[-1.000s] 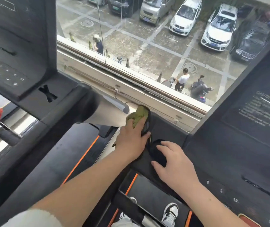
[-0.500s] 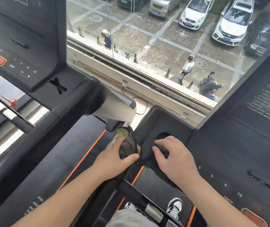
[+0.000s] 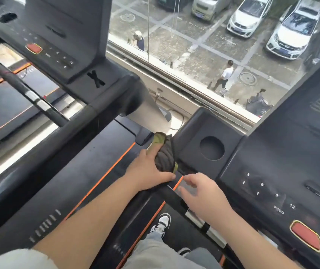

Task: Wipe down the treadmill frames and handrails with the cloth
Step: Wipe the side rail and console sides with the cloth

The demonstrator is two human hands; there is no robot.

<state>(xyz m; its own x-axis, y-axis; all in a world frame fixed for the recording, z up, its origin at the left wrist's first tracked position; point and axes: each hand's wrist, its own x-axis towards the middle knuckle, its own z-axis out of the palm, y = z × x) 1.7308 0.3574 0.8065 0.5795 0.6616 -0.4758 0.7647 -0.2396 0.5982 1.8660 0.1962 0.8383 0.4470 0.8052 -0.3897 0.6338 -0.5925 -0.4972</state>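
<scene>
My left hand (image 3: 148, 169) grips a crumpled green and dark cloth (image 3: 164, 153) and holds it against the left edge of the black treadmill console (image 3: 198, 133), just left of the round cup holder (image 3: 211, 148). My right hand (image 3: 202, 193) hovers above the handrail below the console with its fingers loosely spread, holding nothing. The black and silver handrail (image 3: 203, 224) runs under that hand.
A second treadmill's console (image 3: 44, 41) and its frame arm (image 3: 89, 121) fill the left. The orange-striped deck (image 3: 89, 171) lies below. A red stop button (image 3: 305, 235) and number keys sit at right. A window (image 3: 203, 51) ahead overlooks parked cars. My shoe (image 3: 162, 223) stands on the belt.
My left hand drew the cloth back along the console's left edge toward me. My right hand lifted off the cup holder and moved down over the handrail.
</scene>
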